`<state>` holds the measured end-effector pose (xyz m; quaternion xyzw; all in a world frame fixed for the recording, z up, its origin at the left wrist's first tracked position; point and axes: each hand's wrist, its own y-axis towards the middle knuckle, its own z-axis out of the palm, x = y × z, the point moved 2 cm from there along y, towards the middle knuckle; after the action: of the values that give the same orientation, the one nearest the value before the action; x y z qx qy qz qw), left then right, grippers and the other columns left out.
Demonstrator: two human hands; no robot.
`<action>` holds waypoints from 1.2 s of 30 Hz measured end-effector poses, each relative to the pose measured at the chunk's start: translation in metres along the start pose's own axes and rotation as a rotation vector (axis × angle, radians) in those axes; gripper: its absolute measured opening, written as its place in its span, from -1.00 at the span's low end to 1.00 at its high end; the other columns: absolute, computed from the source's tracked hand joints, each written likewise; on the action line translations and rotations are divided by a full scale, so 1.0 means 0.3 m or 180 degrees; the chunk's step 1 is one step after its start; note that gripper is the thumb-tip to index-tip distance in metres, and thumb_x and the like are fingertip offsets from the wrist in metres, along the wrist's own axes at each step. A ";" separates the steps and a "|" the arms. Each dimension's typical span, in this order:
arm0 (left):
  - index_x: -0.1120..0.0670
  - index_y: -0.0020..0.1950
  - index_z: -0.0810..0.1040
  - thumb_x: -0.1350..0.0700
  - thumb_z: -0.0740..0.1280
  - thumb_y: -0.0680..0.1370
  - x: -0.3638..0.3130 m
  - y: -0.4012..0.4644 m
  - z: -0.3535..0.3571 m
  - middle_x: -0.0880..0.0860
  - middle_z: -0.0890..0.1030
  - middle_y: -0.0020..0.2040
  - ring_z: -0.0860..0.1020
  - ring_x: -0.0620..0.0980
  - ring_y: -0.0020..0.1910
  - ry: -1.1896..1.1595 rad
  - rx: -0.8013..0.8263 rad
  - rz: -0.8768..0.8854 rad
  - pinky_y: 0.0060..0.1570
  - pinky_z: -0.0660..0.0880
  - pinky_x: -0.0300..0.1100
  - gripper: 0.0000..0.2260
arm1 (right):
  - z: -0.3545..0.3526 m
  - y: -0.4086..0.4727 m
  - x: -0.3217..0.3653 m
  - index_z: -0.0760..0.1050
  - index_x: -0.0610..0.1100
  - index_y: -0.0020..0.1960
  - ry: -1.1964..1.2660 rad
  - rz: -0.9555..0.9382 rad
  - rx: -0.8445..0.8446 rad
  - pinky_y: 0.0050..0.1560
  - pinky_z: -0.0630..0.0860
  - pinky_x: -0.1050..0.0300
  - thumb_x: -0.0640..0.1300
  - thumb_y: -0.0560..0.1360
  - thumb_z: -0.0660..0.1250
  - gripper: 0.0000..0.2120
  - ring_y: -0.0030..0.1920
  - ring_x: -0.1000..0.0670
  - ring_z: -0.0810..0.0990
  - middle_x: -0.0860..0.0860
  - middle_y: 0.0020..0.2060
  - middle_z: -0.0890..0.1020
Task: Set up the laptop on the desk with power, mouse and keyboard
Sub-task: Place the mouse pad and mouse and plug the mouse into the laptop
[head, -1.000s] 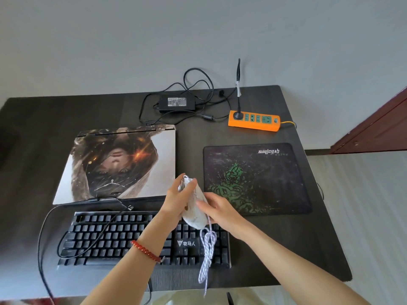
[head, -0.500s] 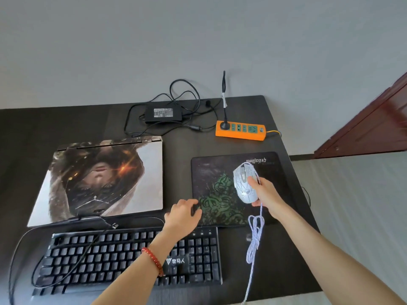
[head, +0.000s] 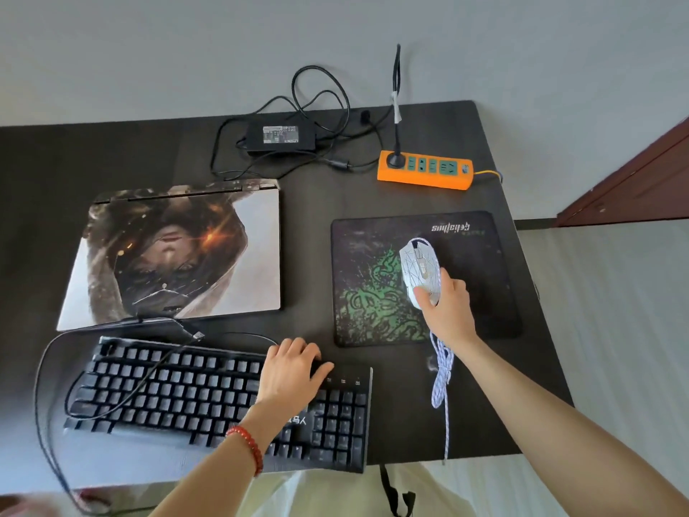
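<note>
The right hand (head: 445,307) grips the white patterned mouse (head: 420,268) on the dark green-printed mouse pad (head: 484,263); the left hand (head: 289,371) rests loosely curled on the black mechanical keyboard (head: 179,389).

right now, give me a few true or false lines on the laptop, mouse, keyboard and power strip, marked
1. The laptop lid is closed. True.
2. The right hand holds the white mouse on the mouse pad. True.
3. The left hand grips the keyboard's USB plug. False: it rests on the black keyboard; the plug lies loose near the laptop.
4. The orange power strip has nothing plugged in. False: one black plug sits in its left end.
5. The mouse cable is still bundled. True.
</note>
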<state>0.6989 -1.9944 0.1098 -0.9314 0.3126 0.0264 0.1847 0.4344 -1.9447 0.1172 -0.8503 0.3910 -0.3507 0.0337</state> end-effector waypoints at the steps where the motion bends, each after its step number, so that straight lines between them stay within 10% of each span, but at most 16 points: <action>1: 0.04 0.00 0.55 -0.16 0.20 0.52 0.008 -0.017 0.007 0.01 0.57 -0.02 0.49 0.07 0.03 -0.0071 -0.0097 0.0010 0.07 0.34 -0.08 -0.69 | 0.006 -0.009 0.000 0.14 -0.15 0.44 -0.0023 -0.0008 -0.0024 0.06 0.42 -0.08 0.02 0.50 0.25 -0.40 0.26 -0.17 0.31 -0.20 0.24 0.34; 8: 0.02 0.06 0.53 -0.16 0.14 0.55 0.047 0.005 -0.013 0.01 0.55 0.05 0.44 0.04 0.11 -0.0144 -0.0191 -0.0515 0.11 0.32 -0.10 -0.68 | 0.024 -0.079 -0.006 -0.07 -0.15 0.49 -0.0120 0.0152 -0.0008 0.09 0.50 -0.12 -0.09 0.48 0.31 -0.26 0.18 -0.18 0.43 -0.19 0.27 0.28; 13: -0.01 0.12 0.50 -0.08 0.18 0.55 0.037 0.035 -0.035 0.02 0.50 0.12 0.40 0.05 0.17 -0.0377 -0.0045 -0.0653 0.19 0.26 -0.03 -0.76 | 0.006 -0.183 -0.075 0.28 -0.16 0.28 -0.0412 0.0336 -0.0231 -0.05 0.54 -0.06 0.04 0.45 0.33 -0.50 0.06 -0.12 0.54 -0.10 0.16 0.45; 19: -0.01 0.17 0.48 0.05 0.20 0.55 -0.105 0.050 -0.076 0.02 0.46 0.20 0.37 0.06 0.22 -0.0954 -0.0170 -0.0419 0.26 0.20 0.00 -0.78 | 0.011 -0.305 -0.157 0.26 -0.13 0.05 -0.0940 0.0747 0.0335 -0.16 0.48 0.02 0.05 0.49 0.25 -0.70 -0.11 -0.15 0.60 -0.10 -0.08 0.61; 23: 0.07 0.17 0.50 0.12 0.24 0.55 -0.230 0.048 -0.116 0.05 0.52 0.17 0.47 0.02 0.17 -0.1941 0.0234 -0.0031 0.20 0.35 -0.14 -0.79 | -0.060 -0.311 -0.125 0.39 -0.18 0.07 0.0434 0.0947 0.0300 -0.06 0.57 -0.06 -0.06 0.55 0.20 -0.80 -0.16 -0.08 0.59 -0.14 -0.10 0.57; 30: 0.05 0.46 0.18 0.05 0.20 0.58 -0.453 -0.037 -0.152 0.00 0.35 0.39 0.37 -0.09 0.31 -0.3201 0.2570 0.0460 0.24 0.33 -0.29 -0.54 | -0.247 -0.283 0.047 0.47 -0.30 -0.03 0.4971 0.1905 0.0345 -0.27 0.60 0.10 -0.20 0.56 0.21 -0.84 -0.20 -0.02 0.50 -0.16 -0.17 0.48; 36: 0.07 0.13 0.50 0.10 0.22 0.57 -0.523 -0.006 -0.203 0.00 0.65 -0.07 0.61 -0.04 0.03 -0.4362 0.2566 0.0440 0.16 0.49 -0.12 -0.83 | -0.287 -0.275 0.091 0.52 -0.29 0.01 0.3115 0.0777 0.0566 0.06 0.51 0.06 -0.25 0.57 0.15 -0.81 -0.06 -0.07 0.59 -0.16 -0.11 0.60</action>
<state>0.5698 -1.9252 0.1931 -0.5478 0.1720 0.4894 0.6563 0.4459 -1.8876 0.2250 -0.5286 0.4260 -0.7331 -0.0404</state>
